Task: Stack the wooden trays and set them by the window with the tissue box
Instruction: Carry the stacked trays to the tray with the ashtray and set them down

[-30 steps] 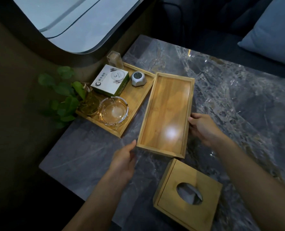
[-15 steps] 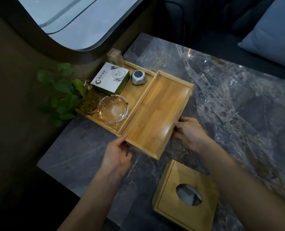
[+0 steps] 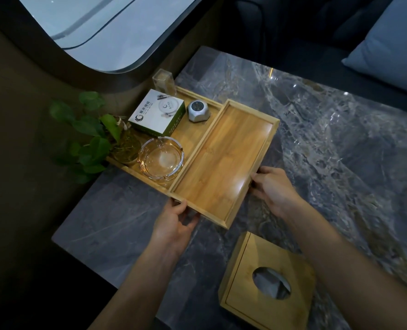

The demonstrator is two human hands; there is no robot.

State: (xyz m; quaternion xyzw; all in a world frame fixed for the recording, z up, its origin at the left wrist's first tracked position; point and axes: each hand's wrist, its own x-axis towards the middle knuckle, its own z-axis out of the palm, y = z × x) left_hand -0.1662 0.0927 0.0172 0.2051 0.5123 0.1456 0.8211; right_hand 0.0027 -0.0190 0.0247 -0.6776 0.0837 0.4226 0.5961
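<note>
Fingers of the left hand (image 3: 173,222) and right hand (image 3: 272,189) grip the empty wooden tray (image 3: 221,163) at opposite edges. Since earlier frames it has swung flush against the loaded tray (image 3: 190,132); tissue box (image 3: 266,282) unmoved nearby.

Honey-brown trays (image 3: 223,160), grey-veined table (image 3: 328,129)

The scene is dim and cool-toned. Pale light enters through the window (image 3: 97,27) at upper left, while the wall below it falls into near-black shadow. A bright glare spot sits on the empty wooden tray (image 3: 223,163), and small glints dot the marble worktop (image 3: 340,151). Wide-angle distortion bends the edges; focus stays fairly sharp.
</note>
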